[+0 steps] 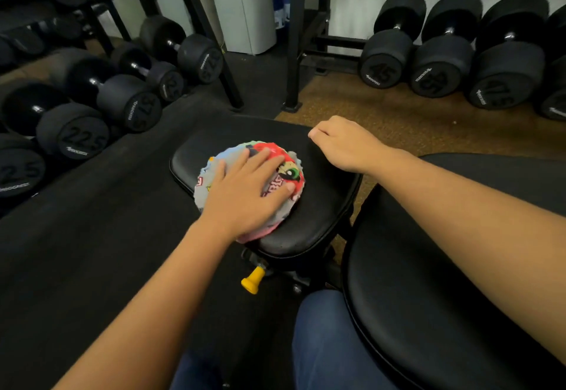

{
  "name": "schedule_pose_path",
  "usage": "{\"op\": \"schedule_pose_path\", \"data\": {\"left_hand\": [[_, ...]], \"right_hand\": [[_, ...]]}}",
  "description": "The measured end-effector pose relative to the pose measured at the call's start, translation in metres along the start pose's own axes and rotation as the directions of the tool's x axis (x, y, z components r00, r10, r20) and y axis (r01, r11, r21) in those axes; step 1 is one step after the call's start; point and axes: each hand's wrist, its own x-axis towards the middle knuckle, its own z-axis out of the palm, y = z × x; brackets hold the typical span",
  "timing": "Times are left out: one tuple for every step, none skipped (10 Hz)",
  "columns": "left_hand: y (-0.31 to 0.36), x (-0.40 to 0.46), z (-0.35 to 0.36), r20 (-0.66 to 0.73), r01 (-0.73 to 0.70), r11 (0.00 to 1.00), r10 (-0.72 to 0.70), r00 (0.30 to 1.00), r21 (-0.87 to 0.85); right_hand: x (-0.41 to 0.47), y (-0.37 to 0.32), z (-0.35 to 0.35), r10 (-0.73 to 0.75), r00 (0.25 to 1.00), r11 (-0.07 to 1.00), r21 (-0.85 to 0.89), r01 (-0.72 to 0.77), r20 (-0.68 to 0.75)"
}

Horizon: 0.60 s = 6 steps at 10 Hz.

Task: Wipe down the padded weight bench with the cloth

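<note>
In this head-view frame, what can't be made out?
- Black padded seat pad: the part under the multicoloured printed cloth is hidden by the cloth and the left hand.
- Right hand: fingertips curl over the pad's far edge, so its grip is unclear.
- Black padded backrest: cut off by the right and bottom edges.
- Cloth print: blurred.

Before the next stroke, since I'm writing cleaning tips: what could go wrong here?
The left hand presses the cloth with flat fingers, so it may bunch up or slide off the small seat pad. The right hand grips the pad's far edge, in the cloth's way. The yellow knob sticks out below, where an arm could catch it.
</note>
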Motion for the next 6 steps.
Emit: {"op": "schedule_pose_path", "data": {"left_hand": [[0.015,0.019,0.003,-0.001,0.052,0.999,-0.052,0.999,-0.011],[0.033,0.028,0.006,0.013,0.014,1.0,-0.014,1.0,-0.027],[0.046,0.025,0.009,0.022,-0.095,0.995,0.096,0.995,-0.023],[0.043,0.026,0.003,0.117,-0.1,0.991,0.11,0.987,-0.093],[0.048,0.035,-0.025,0.142,-0.142,0.965,0.176,0.974,-0.222],[0.069,0.047,-0.062,0.268,-0.087,0.962,0.157,0.95,-0.258]], "right_hand": [[-0.001,0.0,0.001,-0.004,1.0,1.0,-0.022,0.004,-0.003],[-0.001,-0.001,0.005,-0.019,1.0,0.998,-0.061,0.019,0.004],[-0.001,-0.001,0.003,-0.016,1.0,0.997,-0.077,0.018,0.017],[-0.007,-0.001,-0.01,-0.011,0.999,0.999,-0.038,0.012,0.04],[-0.018,-0.001,-0.037,0.028,0.999,1.0,-0.001,-0.028,0.032],[-0.029,-0.005,-0.075,0.121,0.988,0.993,-0.026,-0.119,0.091]]}}
